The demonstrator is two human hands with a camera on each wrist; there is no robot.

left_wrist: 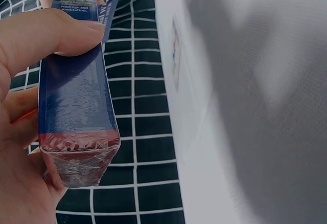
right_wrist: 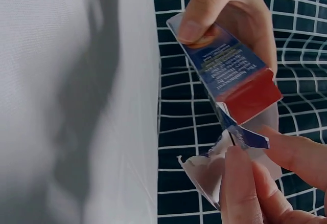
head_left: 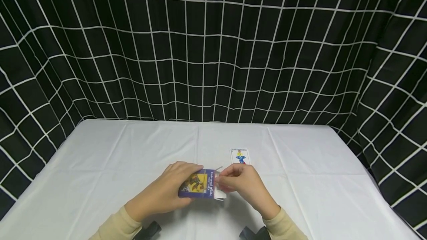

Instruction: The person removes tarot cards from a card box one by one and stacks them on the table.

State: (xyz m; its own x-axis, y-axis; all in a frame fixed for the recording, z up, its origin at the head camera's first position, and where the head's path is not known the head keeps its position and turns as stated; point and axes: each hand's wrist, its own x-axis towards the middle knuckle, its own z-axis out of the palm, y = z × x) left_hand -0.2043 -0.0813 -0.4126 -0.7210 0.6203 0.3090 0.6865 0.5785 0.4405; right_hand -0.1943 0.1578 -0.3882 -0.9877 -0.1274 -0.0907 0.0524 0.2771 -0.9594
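Note:
My left hand [head_left: 163, 192] grips a blue tarot card box [head_left: 197, 185] by its far end, thumb across one narrow side. The box is held above the table, its end with the title toward my right hand. In the left wrist view, crinkled clear wrap [left_wrist: 84, 168] covers the box's red end. My right hand [head_left: 245, 185] pinches at the opened end, among its flaps. In the right wrist view, a torn white flap [right_wrist: 202, 175] and a red flap [right_wrist: 250, 96] stick out there. The box's inside is hidden.
A picture card [head_left: 239, 155] lies face up on the white cloth-covered table [head_left: 150, 143], just beyond my right hand, which partly covers it. A black curtain with white grid lines [head_left: 213, 47] surrounds the table's back and sides.

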